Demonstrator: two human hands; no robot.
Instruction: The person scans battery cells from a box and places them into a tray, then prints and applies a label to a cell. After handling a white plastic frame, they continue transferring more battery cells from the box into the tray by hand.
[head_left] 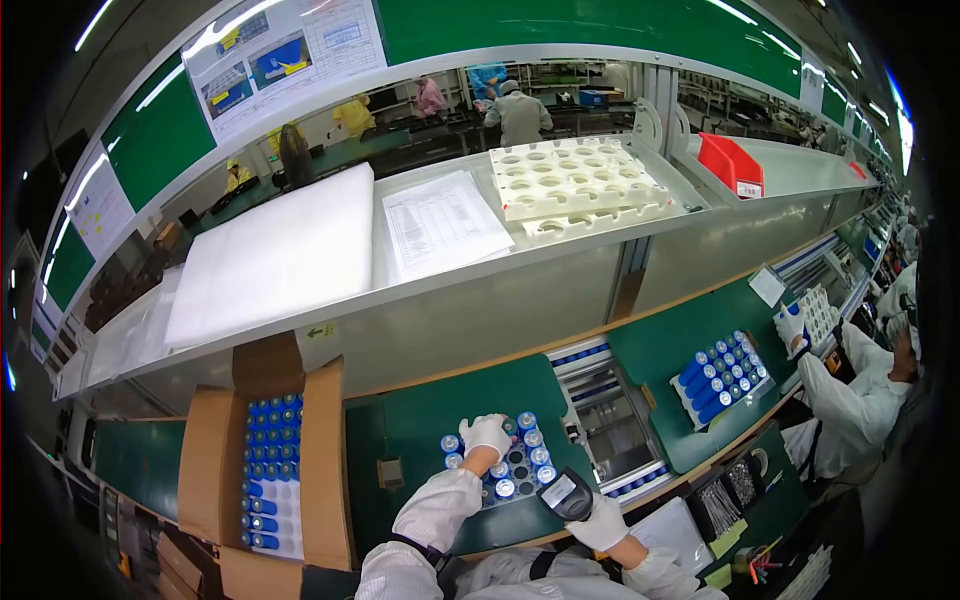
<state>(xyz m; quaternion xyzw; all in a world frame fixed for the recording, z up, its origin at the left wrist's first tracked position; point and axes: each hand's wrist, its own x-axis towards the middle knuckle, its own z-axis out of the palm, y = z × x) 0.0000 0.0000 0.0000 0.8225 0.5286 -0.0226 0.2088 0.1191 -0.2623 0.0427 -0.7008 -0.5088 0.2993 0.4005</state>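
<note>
A: From the head view, what does the left hand [486,433] do?

B: Gloved in white, it rests fingers-down on a cluster of upright blue cylinders [520,462] with silvery tops. Whether it clamps one or only presses on them, I cannot tell.

A: How do the cylinders look?

B: Short, round, blue-sided and pale-capped, packed in tight rows on the green bench [420,420]. They spread just right of and below the fingers.

A: And the right hand [600,522]?

B: It is clenched round a dark handheld scanner [566,494], whose head sits just beside the cluster's near edge (the small screen faces up).

A: Anything else nearby?

B: Well left of the left hand, an open cardboard box [322,450] holds more blue cylinders. Far right of the scanner, a co-worker's gloved hand [791,327] reaches above another blue batch [722,377].
</note>
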